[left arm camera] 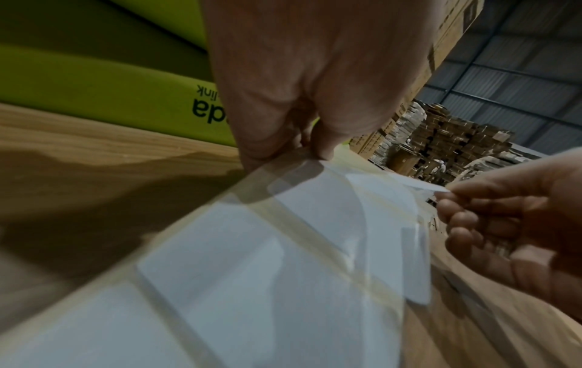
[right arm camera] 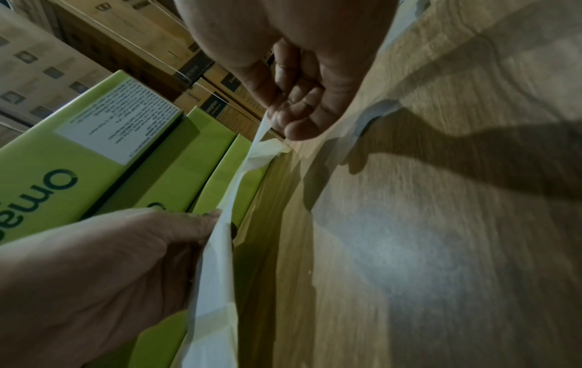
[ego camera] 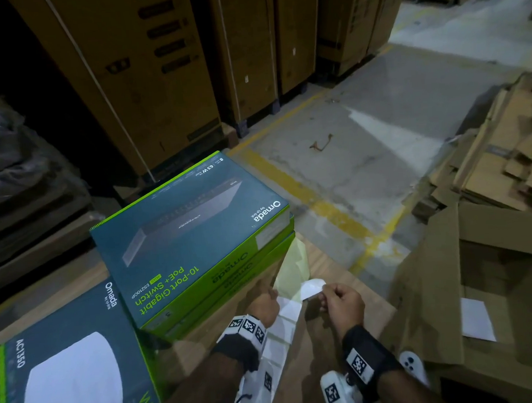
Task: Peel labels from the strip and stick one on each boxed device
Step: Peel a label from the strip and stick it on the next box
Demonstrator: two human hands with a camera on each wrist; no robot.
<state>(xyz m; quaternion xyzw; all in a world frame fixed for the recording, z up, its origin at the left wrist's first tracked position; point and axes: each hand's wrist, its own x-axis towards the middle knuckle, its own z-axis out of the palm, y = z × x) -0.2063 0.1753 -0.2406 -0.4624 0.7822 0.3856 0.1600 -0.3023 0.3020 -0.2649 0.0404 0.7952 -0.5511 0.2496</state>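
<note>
Fingers, left: thumb and fingers (left arm camera: pixel 324 147) of the left hand (ego camera: pixel 263 304) are closed in a pinch on the label strip (ego camera: pixel 284 321), holding it up off the wooden counter (ego camera: pixel 350 277) just beside the green boxes.
Fingers, right: thumb and forefinger of the right hand (ego camera: pixel 342 299) are pinched shut on the free edge of one white label (ego camera: pixel 312 287), which is partly lifted off the backing; the other fingers are curled in and hold nothing.
Strip: hangs from the left hand down past the wrist, with more white labels on it; the bare yellowish backing (ego camera: pixel 290 268) curls up beyond the pinch.
Boxes: the stack of switch boxes (ego camera: pixel 192 237) stands on the counter left of the hands, and another box (ego camera: pixel 65 353) lies nearer on the far left; no hand touches them.
Risk, tearing: a sideways or jerky pull would likely rip the thin label or crease it at the corner still stuck down.
Risk, folding: once free, the limp label could curl and stick to itself or to the fingers, because only one edge is held.
Risk, strip: if the left pinch slackens, the backing may follow the pull and the label will not separate.
Risk, placement: a label set down on a box crooked is hard to lift again cleanly.
</note>
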